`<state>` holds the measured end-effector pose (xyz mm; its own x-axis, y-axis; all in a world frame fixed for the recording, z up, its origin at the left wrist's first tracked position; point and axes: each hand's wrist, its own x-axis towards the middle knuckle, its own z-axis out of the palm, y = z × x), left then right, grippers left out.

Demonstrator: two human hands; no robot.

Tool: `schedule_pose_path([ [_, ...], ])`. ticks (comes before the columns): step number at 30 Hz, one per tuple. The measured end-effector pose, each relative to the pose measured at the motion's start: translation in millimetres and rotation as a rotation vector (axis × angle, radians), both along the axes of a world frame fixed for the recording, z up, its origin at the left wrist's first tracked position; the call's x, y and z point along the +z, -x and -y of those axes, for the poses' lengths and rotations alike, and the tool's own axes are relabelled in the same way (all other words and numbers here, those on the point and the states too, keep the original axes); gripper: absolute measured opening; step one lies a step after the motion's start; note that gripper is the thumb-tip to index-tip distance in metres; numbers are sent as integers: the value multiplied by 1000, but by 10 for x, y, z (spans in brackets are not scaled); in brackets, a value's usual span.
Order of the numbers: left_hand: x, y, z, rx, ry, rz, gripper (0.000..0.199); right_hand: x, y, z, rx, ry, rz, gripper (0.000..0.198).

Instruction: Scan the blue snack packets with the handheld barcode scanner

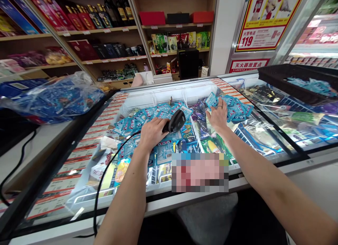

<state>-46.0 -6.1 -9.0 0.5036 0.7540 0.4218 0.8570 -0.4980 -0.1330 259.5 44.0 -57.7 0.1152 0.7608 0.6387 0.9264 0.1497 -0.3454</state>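
Left hand (153, 132) grasping scanner (177, 121), long axis slanting rightward. Right-side blue packets (236, 109) beyond; right hand (218, 116) nearer, fingers touching, grip unclear.

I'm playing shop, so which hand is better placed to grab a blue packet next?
Probably the right hand: it is at some blue packets with no tool, while the left hand holds the black scanner.

Both forearms (260, 171) extended forward, left hand (152, 133) curled closed, right hand (218, 117) palm-down, grip unclear
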Motion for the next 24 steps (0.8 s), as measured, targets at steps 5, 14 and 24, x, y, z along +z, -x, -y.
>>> schedule_pose_path([
  [5,1,-4,7,4,-6,-2,35,-40,-23,-25,27,-41,70,36],
  [14,5,48,3,71,-55,13,36,-43,-28,-29,108,12,244,37],
  [24,-16,88,-4,136,-71,33,38,56,245,85,637,171,332,48],
])
